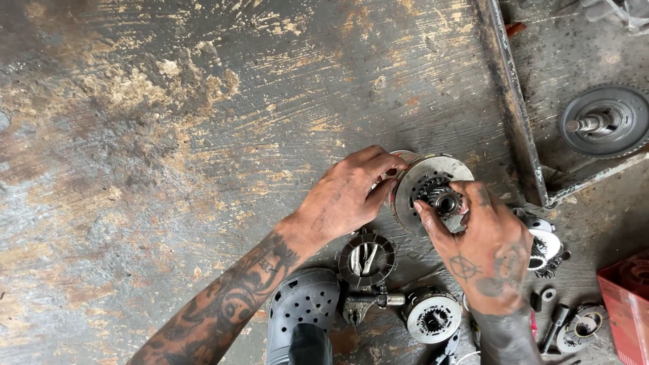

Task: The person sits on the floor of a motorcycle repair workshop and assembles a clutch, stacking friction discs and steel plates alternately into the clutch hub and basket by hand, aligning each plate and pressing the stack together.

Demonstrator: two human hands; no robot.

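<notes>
The left hand point(348, 196) clasps the round metal clutch drum point(422, 192) at its nine-o'clock rim, held just above the floor point(169, 135); the right hand point(483, 243) pinches the hub gear point(444, 201) at its centre; greasy fingers could slip, dropping the gear among the loose parts point(433, 314) at six o'clock.

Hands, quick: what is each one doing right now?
Left hand: closed around the side of the round metal drum assembly, holding it.
Right hand: fingers pinched on the small gear at the drum's centre.
</notes>
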